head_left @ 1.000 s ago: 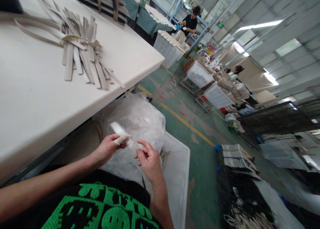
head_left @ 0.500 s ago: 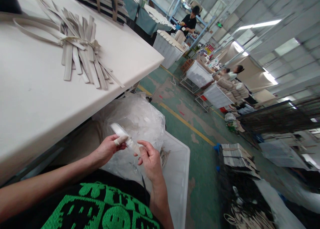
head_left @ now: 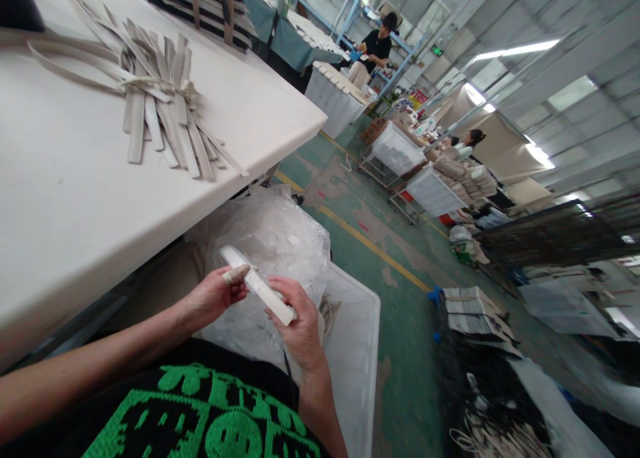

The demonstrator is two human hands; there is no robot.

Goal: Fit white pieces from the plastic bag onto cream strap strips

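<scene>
A pale, narrow strip (head_left: 266,296), partly shiny like clear plastic at its upper end, slants between both hands. My left hand (head_left: 225,290) pinches it near the upper end; a light wrap covers one finger. Around the lower end, my right hand (head_left: 300,318) has its thumb and fingers on the strip's sides. Beneath them lies crumpled clear plastic (head_left: 280,228) over a white bin (head_left: 367,338). A tied bundle of beige strips (head_left: 167,111) rests on the pale table (head_left: 65,211).
Striped stacked material (head_left: 205,8) stands at the table's back. A person (head_left: 377,47) works beyond the far corner, another (head_left: 473,140) farther right. White bins on stands (head_left: 397,148) line the green floor (head_left: 345,245). Stacked bundles (head_left: 473,315) and dark material lie at right.
The strip's lower end now shows more fully. My right hand has closed around its sides, its fingers no longer spread over it. My left hand has shifted slightly.
</scene>
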